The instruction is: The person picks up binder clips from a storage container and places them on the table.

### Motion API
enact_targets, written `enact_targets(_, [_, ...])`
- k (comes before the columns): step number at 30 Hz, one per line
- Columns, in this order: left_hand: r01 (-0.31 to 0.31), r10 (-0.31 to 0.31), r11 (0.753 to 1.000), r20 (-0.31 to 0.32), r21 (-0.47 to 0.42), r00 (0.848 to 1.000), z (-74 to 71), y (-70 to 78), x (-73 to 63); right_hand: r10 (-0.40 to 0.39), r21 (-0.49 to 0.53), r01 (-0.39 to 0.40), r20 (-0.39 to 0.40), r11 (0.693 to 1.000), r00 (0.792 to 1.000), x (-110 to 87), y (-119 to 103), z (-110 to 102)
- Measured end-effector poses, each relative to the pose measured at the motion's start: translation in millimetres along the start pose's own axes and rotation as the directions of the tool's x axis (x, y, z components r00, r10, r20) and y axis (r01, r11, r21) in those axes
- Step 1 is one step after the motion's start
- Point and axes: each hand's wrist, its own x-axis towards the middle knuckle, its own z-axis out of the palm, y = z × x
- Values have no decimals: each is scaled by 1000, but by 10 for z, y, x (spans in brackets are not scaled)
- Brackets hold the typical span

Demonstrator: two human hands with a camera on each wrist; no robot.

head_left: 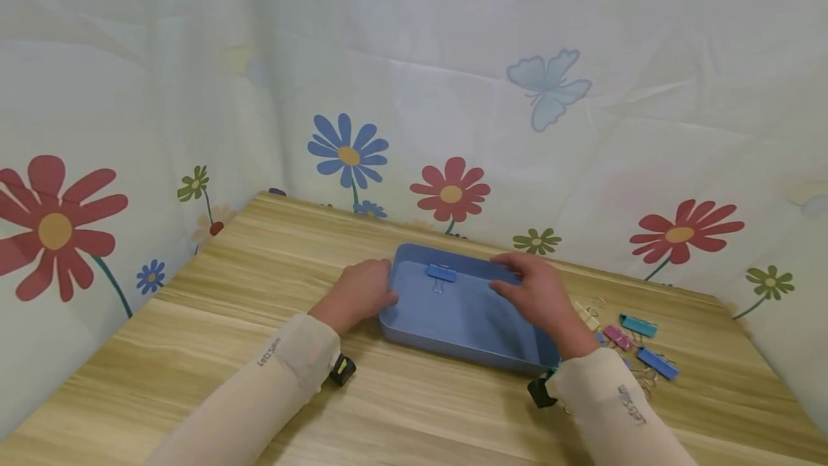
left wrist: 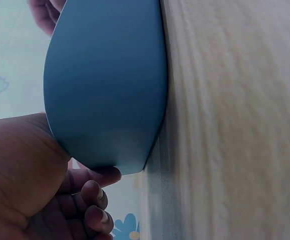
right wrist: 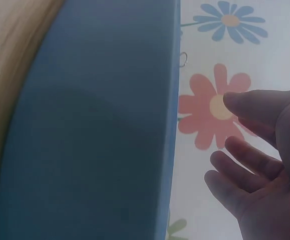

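A shallow blue tray [head_left: 453, 347] sits on the wooden table, tilted slightly across the head view. One blue binder clip [head_left: 441, 273] lies inside it toward the far left, its wire handle pointing nearer. My left hand [head_left: 359, 295] grips the tray's left end, thumb at the rim; in the left wrist view its fingers curl beside the outer wall. Over the tray's right part hovers my right hand [head_left: 533, 295], thumb and fingers apart with nothing between them. The right wrist view shows that hand [right wrist: 265, 170] above the rim, fingers loosely bent.
Right of the tray lies a loose group of binder clips, among them a teal clip [head_left: 638, 326], a pink clip [head_left: 617, 337], a blue clip [head_left: 658, 363] and a cream clip [head_left: 587, 316]. My right forearm partly covers them. A flowered curtain [head_left: 414, 92] hangs behind the table [head_left: 213, 329].
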Motion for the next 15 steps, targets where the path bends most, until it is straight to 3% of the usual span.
enact_targets(7, [3, -3, 1000, -1, -1, 1000, -19, -13, -21, 4, 12, -5, 26, 1000, 1000, 75, -97, 90])
enact_targets(15, [-1, 1, 1000, 0, -10, 1000, -25, -6, -10, 56, 52, -61, 88, 997, 995, 146, -180, 180])
